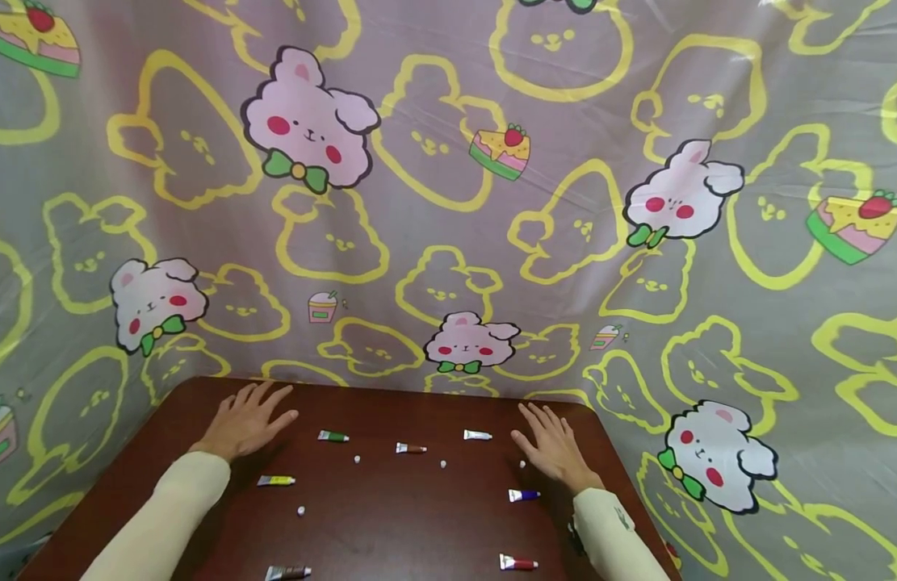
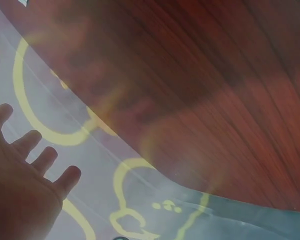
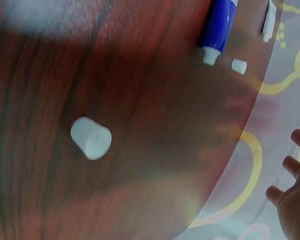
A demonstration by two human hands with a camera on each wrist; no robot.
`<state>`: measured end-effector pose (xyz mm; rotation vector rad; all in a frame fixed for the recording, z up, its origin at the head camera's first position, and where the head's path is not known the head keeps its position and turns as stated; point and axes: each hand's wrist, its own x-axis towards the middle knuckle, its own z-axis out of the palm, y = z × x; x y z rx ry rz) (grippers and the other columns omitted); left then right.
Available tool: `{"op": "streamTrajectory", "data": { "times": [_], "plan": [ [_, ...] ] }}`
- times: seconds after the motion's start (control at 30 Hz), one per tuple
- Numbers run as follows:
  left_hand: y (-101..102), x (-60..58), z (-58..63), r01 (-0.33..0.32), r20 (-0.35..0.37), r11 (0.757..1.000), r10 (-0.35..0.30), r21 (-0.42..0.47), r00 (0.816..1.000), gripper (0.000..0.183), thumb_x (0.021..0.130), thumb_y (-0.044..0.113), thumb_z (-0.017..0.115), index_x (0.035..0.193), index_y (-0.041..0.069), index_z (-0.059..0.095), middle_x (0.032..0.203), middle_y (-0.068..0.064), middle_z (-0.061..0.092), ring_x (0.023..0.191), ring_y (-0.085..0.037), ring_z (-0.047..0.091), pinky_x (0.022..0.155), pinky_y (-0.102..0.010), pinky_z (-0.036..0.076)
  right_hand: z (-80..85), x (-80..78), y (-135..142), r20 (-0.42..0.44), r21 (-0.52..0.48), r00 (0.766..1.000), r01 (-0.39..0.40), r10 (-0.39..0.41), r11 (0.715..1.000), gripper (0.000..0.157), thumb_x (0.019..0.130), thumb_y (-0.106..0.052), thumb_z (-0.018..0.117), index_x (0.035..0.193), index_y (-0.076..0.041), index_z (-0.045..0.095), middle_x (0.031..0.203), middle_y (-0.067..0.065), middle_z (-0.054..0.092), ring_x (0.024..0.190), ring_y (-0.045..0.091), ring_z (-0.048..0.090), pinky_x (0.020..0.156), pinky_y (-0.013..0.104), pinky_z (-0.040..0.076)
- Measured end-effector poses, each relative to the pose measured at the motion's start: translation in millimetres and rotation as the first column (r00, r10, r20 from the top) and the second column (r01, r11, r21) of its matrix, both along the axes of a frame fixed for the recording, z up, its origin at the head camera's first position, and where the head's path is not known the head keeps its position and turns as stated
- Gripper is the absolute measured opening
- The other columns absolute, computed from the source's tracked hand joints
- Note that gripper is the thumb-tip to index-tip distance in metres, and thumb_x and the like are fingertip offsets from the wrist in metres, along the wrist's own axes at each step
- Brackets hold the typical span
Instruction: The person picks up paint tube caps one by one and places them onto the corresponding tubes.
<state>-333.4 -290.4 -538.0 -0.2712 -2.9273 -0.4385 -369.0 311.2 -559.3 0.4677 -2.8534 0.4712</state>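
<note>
My left hand (image 1: 246,424) is at the table's far left with fingers spread, holding nothing. Nearest to it are a yellow paint tube (image 1: 277,481) and a green paint tube (image 1: 333,436). At the far right my right hand (image 1: 555,445) is also spread and holds nothing. Close by it lie a blue paint tube (image 1: 524,495), uncapped in the right wrist view, and a small white cap (image 1: 522,464). Between the hands are a brown paint tube (image 1: 411,449) and a white paint tube (image 1: 478,435). Whether either hand touches the tabletop I cannot tell.
The dark red-brown wooden table (image 1: 404,516) has rounded far corners. Nearer me lie a red paint tube (image 1: 518,562) and a dark brown paint tube (image 1: 288,573). More white caps (image 1: 300,511) are scattered about. A rabbit-patterned curtain (image 1: 433,226) surrounds the table's back and sides.
</note>
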Motion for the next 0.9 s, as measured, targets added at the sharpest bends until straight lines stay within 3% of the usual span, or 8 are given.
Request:
{"op": "streamTrajectory", "data": {
  "times": [0.4,0.9],
  "plan": [
    [42.1,-6.5,-1.3,0.053,-0.028,0.998,-0.054,-0.032,0.998,0.067,0.108,0.057,0.055,0.157,0.011,0.055,0.162,-0.029,0.047,0.148,-0.059,0.041,0.115,-0.081,0.033,-7.7,2.2,-11.5,-0.012,0.003,0.999,-0.036,0.036,0.999,0.068,0.109,-0.053,0.056,0.164,-0.015,0.048,0.167,0.016,0.050,0.159,0.046,0.038,0.126,0.076,0.023],
    [95.7,-14.7,-1.6,0.121,0.032,0.992,-0.119,-0.037,0.992,0.064,0.110,0.055,0.055,0.158,0.013,0.055,0.156,-0.025,0.054,0.147,-0.052,0.046,0.113,-0.076,0.038,-9.8,7.2,-23.0,-0.079,-0.013,0.991,-0.113,0.112,0.993,0.055,0.109,-0.037,0.060,0.158,-0.011,0.056,0.159,0.019,0.058,0.154,0.046,0.045,0.126,0.070,0.030]
  ]
}}
